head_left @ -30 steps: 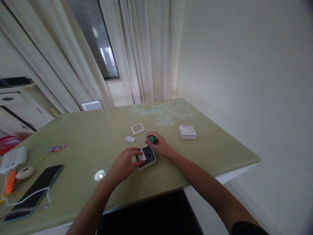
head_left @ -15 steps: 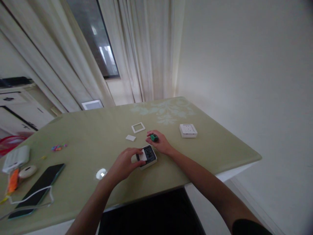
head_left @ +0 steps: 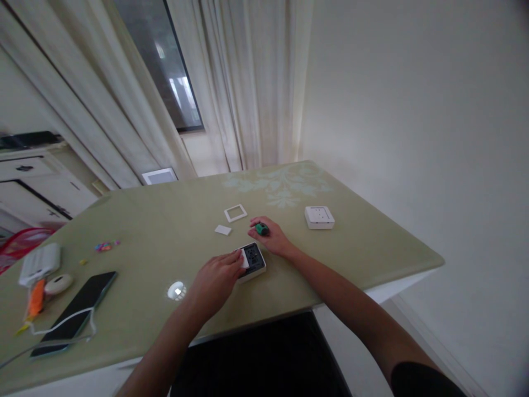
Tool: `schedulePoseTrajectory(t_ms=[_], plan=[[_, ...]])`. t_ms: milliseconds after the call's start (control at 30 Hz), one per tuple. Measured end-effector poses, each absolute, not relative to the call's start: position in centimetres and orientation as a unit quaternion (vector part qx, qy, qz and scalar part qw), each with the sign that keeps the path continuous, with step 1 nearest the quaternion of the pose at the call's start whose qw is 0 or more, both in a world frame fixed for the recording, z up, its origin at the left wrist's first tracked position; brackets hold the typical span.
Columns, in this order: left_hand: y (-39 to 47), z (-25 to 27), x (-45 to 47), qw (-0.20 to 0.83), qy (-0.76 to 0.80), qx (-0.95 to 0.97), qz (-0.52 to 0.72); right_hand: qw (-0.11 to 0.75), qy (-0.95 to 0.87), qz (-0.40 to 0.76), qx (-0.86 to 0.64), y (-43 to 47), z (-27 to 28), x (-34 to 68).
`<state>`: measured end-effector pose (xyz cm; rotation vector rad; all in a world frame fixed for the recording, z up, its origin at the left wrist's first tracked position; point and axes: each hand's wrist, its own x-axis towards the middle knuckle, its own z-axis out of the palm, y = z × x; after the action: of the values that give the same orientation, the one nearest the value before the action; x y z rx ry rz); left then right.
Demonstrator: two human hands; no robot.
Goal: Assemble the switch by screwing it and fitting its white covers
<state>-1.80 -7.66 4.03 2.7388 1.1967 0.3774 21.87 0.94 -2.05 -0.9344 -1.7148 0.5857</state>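
Note:
A wall switch body [head_left: 254, 261] with a dark open inside lies near the front of the green table [head_left: 173, 231]. My left hand [head_left: 217, 278] presses a small white key piece [head_left: 244, 258] onto its left side. My right hand [head_left: 270, 239] rests just behind the switch body, closed around a small green tool [head_left: 260, 228]. A white frame [head_left: 235, 213] and a small white plate [head_left: 222, 230] lie behind the hands. An assembled white switch [head_left: 319, 216] sits to the right.
At the left edge lie a dark phone [head_left: 76, 311] with a white cable, a white case [head_left: 40, 262], an orange item [head_left: 36, 291] and small coloured bits [head_left: 106, 245]. Curtains and a window rise behind the table; a white wall is on the right.
My left hand has slid slightly right with the white key piece, further onto the switch body. My right hand has stayed with the green tool. The view has shifted a little.

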Motion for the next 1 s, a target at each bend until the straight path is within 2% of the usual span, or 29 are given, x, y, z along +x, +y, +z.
schedulePoseTrajectory(t_ms=[567, 867, 1000], plan=[[-7.4, 7.4, -0.4, 0.034, 0.398, 0.917, -0.015, 0.508, -0.734, 0.214, -0.395, 1.7, -2.7, 21.9], [-8.1, 6.0, -0.6, 0.047, 0.417, 0.907, 0.027, 0.503, -0.731, 0.226, -0.401, 1.5, -2.7, 21.9], [-5.1, 6.1, -2.0, 0.076, 0.412, 0.905, 0.076, 0.506, -0.730, 0.226, -0.401, 1.2, -2.3, 21.8]])
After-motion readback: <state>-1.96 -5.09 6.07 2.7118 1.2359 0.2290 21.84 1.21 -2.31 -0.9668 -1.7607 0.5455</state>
